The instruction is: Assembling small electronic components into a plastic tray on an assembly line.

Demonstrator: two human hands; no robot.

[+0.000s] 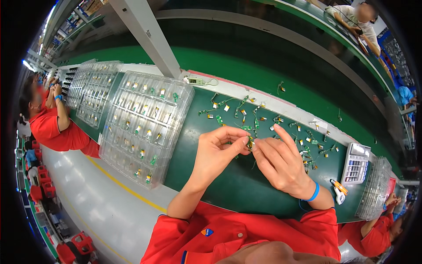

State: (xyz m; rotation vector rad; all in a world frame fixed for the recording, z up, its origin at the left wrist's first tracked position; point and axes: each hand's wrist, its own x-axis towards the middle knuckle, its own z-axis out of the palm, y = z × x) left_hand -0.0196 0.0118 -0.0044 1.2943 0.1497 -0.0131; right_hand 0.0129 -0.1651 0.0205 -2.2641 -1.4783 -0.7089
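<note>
Pinched narrow, both grips meet over the table's middle: left hand (216,148) and right hand (283,165) hold one small green circuit piece (250,143) between the fingertips, presumably because it needs steadying from both sides. Beneath them is a dark green table (233,185). Clear compartment trays (176,123) fill its left end, their cells seemingly keeping pieces apart. At the right end, a calculator (356,163) sits beside a white-and-orange object (339,191). Smallest, loose circuit pieces (219,119) with wires scatter toward the far edge, likely within easy reach.
</note>
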